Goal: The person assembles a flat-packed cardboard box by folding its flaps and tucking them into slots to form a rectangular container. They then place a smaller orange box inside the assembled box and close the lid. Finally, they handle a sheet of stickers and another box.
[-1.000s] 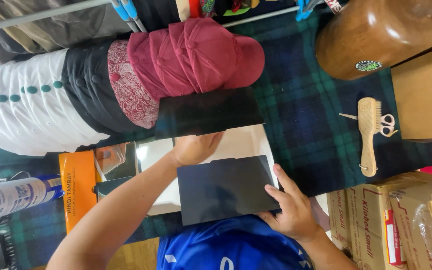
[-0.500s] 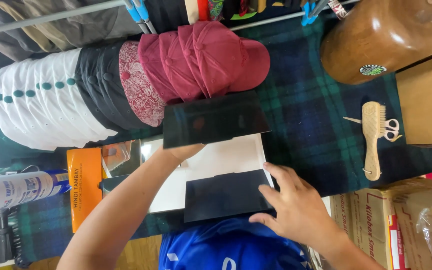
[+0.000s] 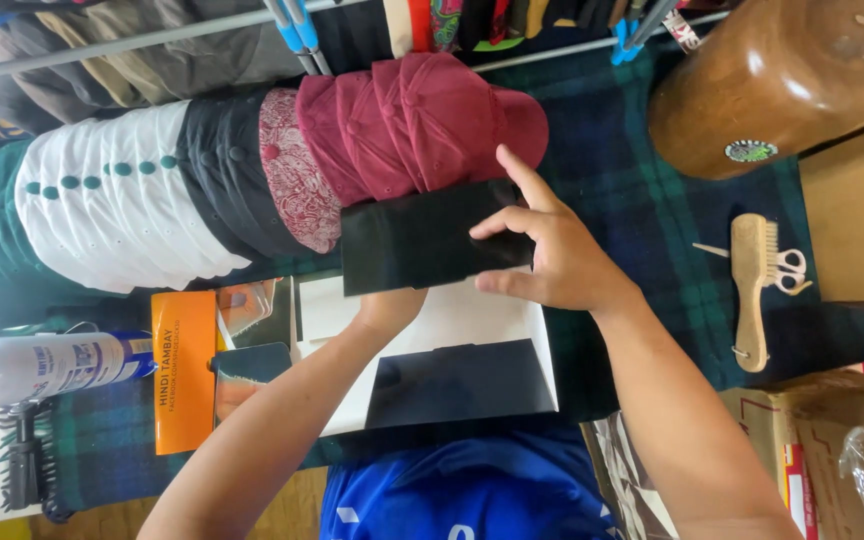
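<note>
Both hands on a black card beside stacked caps

The row of caps (image 3: 252, 180) crowds the tartan cloth (image 3: 632, 170); right hand (image 3: 552, 255) pinches the black card (image 3: 422, 240) edge, left hand (image 3: 387, 305) props it underneath, grip hidden

The black sheet (image 3: 432, 240) looks matt and smooth. The caps (image 3: 422, 125) are soft cloth. At three o'clock, the brush (image 3: 750, 290) is bare wood; the tablecloth (image 3: 632, 150) is woven plaid.

Black card (image 3: 422, 240); maroon caps (image 3: 412, 125)
</note>
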